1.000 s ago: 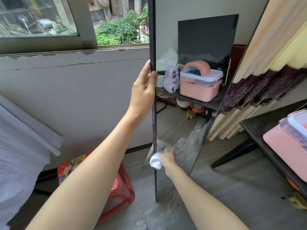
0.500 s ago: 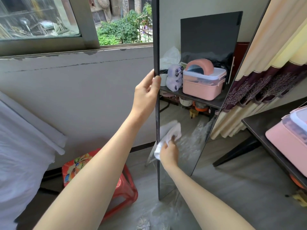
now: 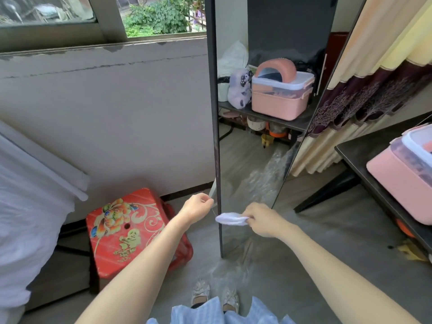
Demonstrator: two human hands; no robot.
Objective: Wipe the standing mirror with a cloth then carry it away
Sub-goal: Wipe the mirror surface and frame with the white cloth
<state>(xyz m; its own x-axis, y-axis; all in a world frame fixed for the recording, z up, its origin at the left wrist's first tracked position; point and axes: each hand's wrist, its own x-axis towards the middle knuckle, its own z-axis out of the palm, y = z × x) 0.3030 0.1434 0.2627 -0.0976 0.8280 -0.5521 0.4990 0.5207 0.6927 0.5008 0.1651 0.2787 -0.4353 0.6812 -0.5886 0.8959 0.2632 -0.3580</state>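
A tall standing mirror (image 3: pixel 247 160) with a dark frame stands upright on the grey floor (image 3: pixel 315 232), in front of the pale wall (image 3: pixel 117 108) under the window (image 3: pixel 93 15). The person stands right in front of it, and two light shoes (image 3: pixel 215 294) show at the bottom of the view. The right hand (image 3: pixel 263 219) is low down by the bottom part of the mirror. Its fingers are curled and pinch a small white cloth (image 3: pixel 231 218). The cloth sticks out to the left and sits right at the mirror's left edge, low on the glass. The left hand (image 3: pixel 197 208) is just to the left of that same edge. Its fingers are curled in, with the fingertips close to the frame, but it is hard to tell if they touch the frame or hold anything. A red stool (image 3: pixel 131 230) with gold and flower patterns stands on the floor to the left of the mirror. A dark table (image 3: pixel 364 155) on the right has a pink box (image 3: pixel 404 183) with a clear lid on it. A striped curtain (image 3: pixel 378 73) hangs behind the mirror on the right. White bedding (image 3: pixel 28 206) lies at the far left.
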